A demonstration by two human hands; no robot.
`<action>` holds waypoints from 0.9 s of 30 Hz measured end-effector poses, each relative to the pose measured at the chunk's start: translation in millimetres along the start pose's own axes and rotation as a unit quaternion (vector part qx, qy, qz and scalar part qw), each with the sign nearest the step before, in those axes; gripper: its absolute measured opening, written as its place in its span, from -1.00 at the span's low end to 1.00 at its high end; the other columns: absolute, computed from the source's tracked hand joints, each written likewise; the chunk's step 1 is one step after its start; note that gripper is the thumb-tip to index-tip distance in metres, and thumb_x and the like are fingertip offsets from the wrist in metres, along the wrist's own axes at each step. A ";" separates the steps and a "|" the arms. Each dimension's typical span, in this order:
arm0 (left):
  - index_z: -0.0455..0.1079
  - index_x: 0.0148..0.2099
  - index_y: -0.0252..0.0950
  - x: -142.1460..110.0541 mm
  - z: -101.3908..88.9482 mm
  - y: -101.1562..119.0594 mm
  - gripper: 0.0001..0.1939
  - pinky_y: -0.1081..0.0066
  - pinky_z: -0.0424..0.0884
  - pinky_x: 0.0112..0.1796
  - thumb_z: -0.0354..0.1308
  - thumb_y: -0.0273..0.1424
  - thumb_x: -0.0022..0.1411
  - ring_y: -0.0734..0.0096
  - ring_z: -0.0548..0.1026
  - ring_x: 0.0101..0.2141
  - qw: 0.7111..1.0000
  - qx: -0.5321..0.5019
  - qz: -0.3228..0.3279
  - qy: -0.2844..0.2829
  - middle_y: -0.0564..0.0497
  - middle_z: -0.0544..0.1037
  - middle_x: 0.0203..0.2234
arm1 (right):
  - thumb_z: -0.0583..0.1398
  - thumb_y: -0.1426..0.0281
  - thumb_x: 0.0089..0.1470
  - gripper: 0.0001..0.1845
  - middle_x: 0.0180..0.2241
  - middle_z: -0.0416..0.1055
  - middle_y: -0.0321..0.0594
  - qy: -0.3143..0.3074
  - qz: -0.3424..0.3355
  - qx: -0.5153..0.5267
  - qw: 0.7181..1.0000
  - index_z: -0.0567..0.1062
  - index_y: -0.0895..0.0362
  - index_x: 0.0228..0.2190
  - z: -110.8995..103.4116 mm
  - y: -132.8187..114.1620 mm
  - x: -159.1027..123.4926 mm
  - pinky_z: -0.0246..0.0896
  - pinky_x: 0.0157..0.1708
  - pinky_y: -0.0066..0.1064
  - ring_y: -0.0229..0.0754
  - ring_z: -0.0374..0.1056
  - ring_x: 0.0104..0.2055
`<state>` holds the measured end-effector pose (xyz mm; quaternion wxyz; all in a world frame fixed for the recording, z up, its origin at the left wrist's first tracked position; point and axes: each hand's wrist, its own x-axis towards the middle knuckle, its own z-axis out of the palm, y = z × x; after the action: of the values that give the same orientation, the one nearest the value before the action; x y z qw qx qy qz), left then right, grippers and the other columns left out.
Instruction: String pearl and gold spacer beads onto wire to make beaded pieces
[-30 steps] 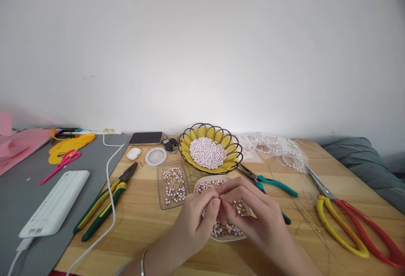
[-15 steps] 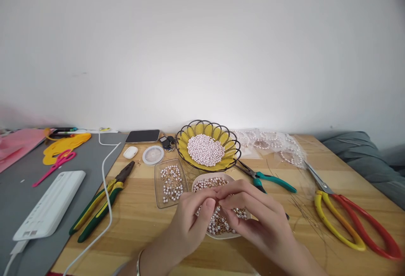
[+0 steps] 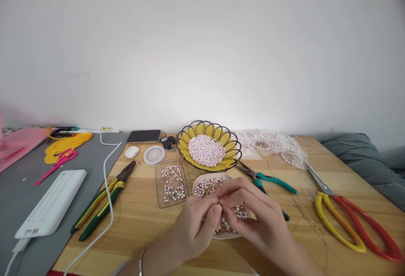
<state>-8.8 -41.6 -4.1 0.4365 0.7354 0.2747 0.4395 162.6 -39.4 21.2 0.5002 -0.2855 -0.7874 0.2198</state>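
Note:
My left hand (image 3: 199,221) and my right hand (image 3: 257,215) meet fingertip to fingertip above a white dish (image 3: 202,177) of pearl and gold beads. Both are closed in a pinch. Whatever sits between the fingers is too small and too hidden to name. Left of the dish lies a clear tray (image 3: 159,191) holding pearl pieces with gold fittings. Behind it stands a yellow basket (image 3: 232,145) with a black wire rim, filled with pale pearl beads (image 3: 207,150).
Teal-handled pliers (image 3: 275,181) and red-and-yellow scissors (image 3: 341,217) lie to the right, with thin wires (image 3: 305,215) between. At left are green-and-yellow pliers (image 3: 101,202), a white cable (image 3: 109,191), a power bank (image 3: 52,202) and pink scissors (image 3: 57,166). Bagged pearl strands (image 3: 268,143) lie behind.
My left hand has shifted slightly down and right, its thumb closer to my right fingertips. The whole view has moved a little; the tabletop objects stay in place.

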 end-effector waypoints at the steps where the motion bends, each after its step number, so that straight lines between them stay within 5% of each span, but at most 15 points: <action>1: 0.22 -0.36 -0.25 -0.1 -0.3 0.5 -0.61 0.49 0.13 -0.53 -0.19 -0.27 0.54 0.51 0.20 -0.61 1.000 0.009 0.002 0.001 0.16 0.19 -0.62 | 0.18 0.64 0.20 -0.80 -0.25 0.44 -0.21 0.007 0.001 -0.002 1.000 0.40 0.10 -0.33 0.9 -0.5 0.2 0.42 -0.27 -0.43 -0.24 0.43 -0.25; 10: 0.19 -0.29 -0.24 -1.7 -0.3 1.7 -0.70 0.45 0.11 -0.48 -0.20 -0.35 0.54 0.48 0.21 -0.56 1.000 0.029 -0.004 -0.002 0.15 0.17 -0.55 | 0.17 0.63 0.17 -0.79 -0.29 0.45 -0.25 0.055 0.018 -0.029 0.998 0.37 0.08 -0.37 8.7 -5.3 0.1 0.43 -0.27 -0.46 -0.25 0.44 -0.28; 27: 0.24 -0.26 -0.26 -1.6 -0.4 0.8 -0.65 0.43 0.06 -0.51 -0.23 -0.26 0.55 0.49 0.09 -0.59 1.000 0.013 -0.018 -0.002 0.18 0.09 -0.58 | 0.18 0.64 0.18 -0.80 -0.28 0.46 -0.23 0.051 0.015 -0.029 0.998 0.41 0.10 -0.34 9.8 -4.4 -1.3 0.41 -0.25 -0.46 -0.25 0.43 -0.25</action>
<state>-9.9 -43.0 -3.9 0.4352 0.7369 0.2926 0.4266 153.1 -44.1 19.1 0.5278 -0.3225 -0.7626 0.1894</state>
